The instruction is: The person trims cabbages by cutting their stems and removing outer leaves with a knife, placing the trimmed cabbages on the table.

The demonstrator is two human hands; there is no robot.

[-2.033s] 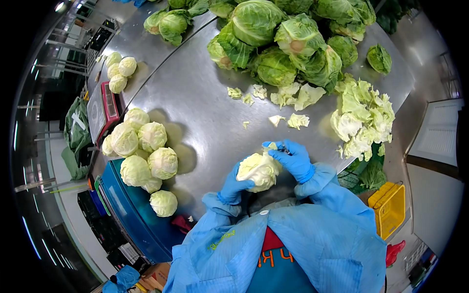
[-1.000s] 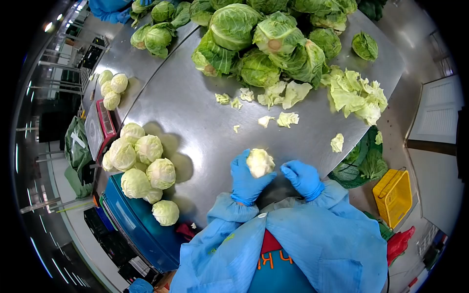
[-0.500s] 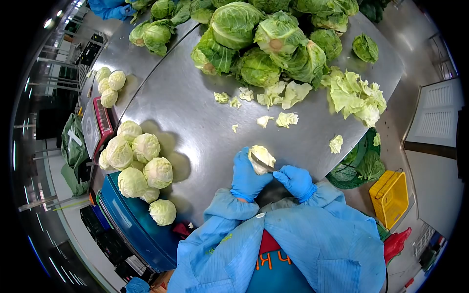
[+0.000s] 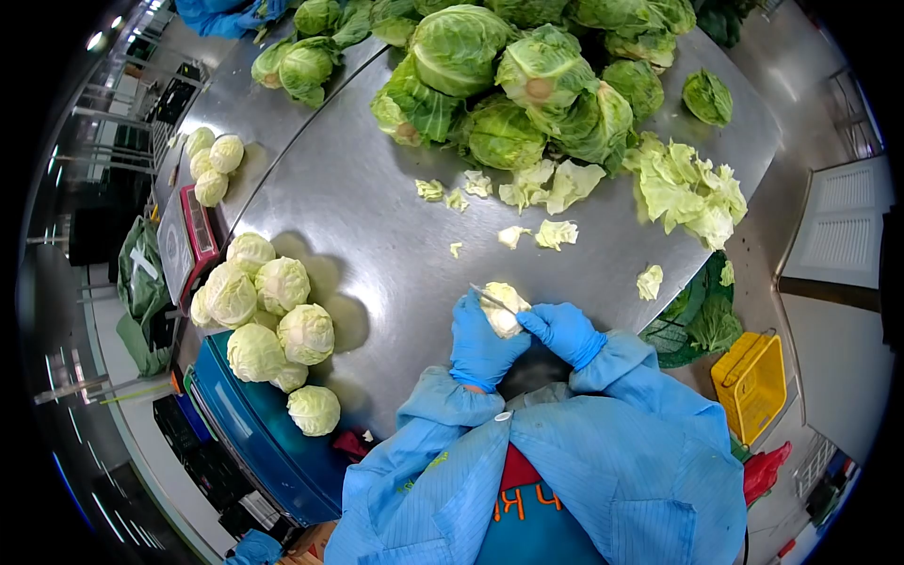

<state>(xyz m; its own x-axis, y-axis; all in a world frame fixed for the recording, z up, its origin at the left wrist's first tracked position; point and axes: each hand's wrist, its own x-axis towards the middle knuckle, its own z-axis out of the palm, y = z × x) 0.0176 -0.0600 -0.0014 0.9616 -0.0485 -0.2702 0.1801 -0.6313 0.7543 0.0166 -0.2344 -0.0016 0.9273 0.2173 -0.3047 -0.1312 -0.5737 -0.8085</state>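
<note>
A small pale cabbage (image 4: 503,318) is held over the near edge of the metal table, in front of my body. Wrapped round its left and lower side is my left hand (image 4: 482,344), in a blue glove. My right hand (image 4: 565,333), also gloved in blue, is closed on a knife (image 4: 492,299) at the cabbage's right side. The blade lies across the cabbage's upper face, its tip pointing up and left. The handle is hidden inside my fingers.
Trimmed cabbages (image 4: 256,351) are heaped at left by a blue bin (image 4: 254,438) and a red scale (image 4: 201,226). Untrimmed green cabbages (image 4: 504,132) and loose leaves (image 4: 692,193) lie at the far side. A yellow basket (image 4: 750,391) is at right. Another person's blue sleeve (image 4: 226,17) shows top left.
The knife has shifted up and left across the cabbage, its tip now past the upper left edge. My right hand has moved slightly left and up, closer to the cabbage.
</note>
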